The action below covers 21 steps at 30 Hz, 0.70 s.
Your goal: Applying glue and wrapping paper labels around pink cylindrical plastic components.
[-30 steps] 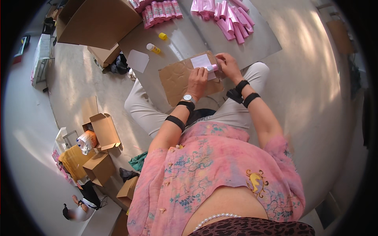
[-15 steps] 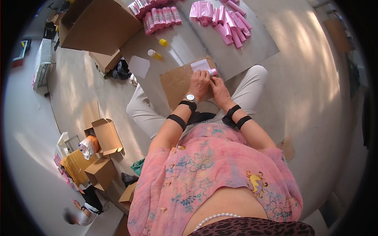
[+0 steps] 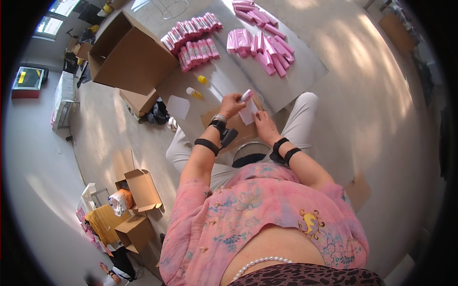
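My left hand (image 3: 231,106) is closed around one end of a pink plastic roll (image 3: 249,93) with a white band, held tilted above the cardboard. Under it lies white label paper (image 3: 247,115) on a flat brown cardboard sheet (image 3: 224,117). My right hand (image 3: 265,126) rests at the right edge of that paper, fingers slightly bent and fingertips touching it, with nothing visible in them. Beyond my left hand stand an uncapped white and yellow glue stick (image 3: 193,93) and its yellow cap (image 3: 202,79). A white paper piece (image 3: 178,107) lies left of the cardboard.
On the grey table (image 3: 305,78), banded pink rolls (image 3: 198,51) sit in rows at the far left. Plain pink rolls (image 3: 273,53) lie piled at the far right. A large open carton (image 3: 131,52) stands at the table's left; more boxes (image 3: 140,190) are on the floor.
The pink roll has come up off the paper in my left hand. My right hand has parted from it and moved down to the paper's edge. The view has shifted, showing more of the far table.
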Available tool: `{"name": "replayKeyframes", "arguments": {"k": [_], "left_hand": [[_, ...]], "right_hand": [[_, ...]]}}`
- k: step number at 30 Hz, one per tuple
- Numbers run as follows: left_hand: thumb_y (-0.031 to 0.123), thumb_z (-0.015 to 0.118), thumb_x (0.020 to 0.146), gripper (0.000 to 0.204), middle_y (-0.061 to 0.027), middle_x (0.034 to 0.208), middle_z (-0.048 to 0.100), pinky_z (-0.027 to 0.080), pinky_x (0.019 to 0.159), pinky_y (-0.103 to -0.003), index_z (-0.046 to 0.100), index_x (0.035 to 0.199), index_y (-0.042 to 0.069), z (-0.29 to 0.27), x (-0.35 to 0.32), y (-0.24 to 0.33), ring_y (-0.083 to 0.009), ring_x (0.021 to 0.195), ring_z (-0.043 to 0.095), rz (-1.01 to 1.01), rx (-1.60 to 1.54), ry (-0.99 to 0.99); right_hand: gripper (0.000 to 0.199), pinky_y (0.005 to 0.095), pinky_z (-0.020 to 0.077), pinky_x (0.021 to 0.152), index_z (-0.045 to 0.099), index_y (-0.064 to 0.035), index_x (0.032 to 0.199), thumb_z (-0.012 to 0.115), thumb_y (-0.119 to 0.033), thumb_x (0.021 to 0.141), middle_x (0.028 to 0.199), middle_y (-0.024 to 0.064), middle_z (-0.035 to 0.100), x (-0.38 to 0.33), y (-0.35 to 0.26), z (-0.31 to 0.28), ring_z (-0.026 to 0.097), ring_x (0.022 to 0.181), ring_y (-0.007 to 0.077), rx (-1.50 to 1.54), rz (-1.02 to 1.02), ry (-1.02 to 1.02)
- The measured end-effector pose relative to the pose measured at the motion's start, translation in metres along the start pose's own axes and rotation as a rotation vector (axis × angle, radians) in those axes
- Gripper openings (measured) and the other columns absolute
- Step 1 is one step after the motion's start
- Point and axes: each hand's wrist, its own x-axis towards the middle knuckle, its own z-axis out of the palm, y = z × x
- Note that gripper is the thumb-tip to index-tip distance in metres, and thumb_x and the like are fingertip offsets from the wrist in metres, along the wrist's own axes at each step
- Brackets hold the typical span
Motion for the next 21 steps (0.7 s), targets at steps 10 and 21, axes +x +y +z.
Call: {"name": "replayKeyframes", "arguments": {"k": [10, 21], "left_hand": [[0.014, 0.073, 0.095, 0.019, 0.0003, 0.096, 0.073, 0.055, 0.080, -0.026, 0.074, 0.111, 0.003, -0.105, -0.035, -0.014, -0.0094, 0.086, 0.069, -0.228, -1.160, 0.232], [0.009, 0.069, 0.098, 0.029, -0.0044, 0.110, 0.075, 0.054, 0.085, -0.024, 0.070, 0.124, -0.003, -0.147, -0.105, 0.097, -0.0077, 0.095, 0.068, 0.160, -1.019, 0.448]], "right_hand": [[0.040, 0.0456, 0.0513, 0.100, 0.062, 0.0020, 0.128, 0.055, 0.002, 0.088, 0.124, 0.0212, 0.058, 0.010, 0.005, -0.003, 0.056, 0.118, 0.0391, 0.030, 0.026, -0.132], [0.023, 0.0445, 0.0517, 0.091, 0.069, -0.0042, 0.118, 0.065, -0.004, 0.095, 0.116, 0.0200, 0.068, 0.109, -0.146, -0.165, 0.065, 0.106, 0.0392, 0.694, -0.085, 0.280]]}}
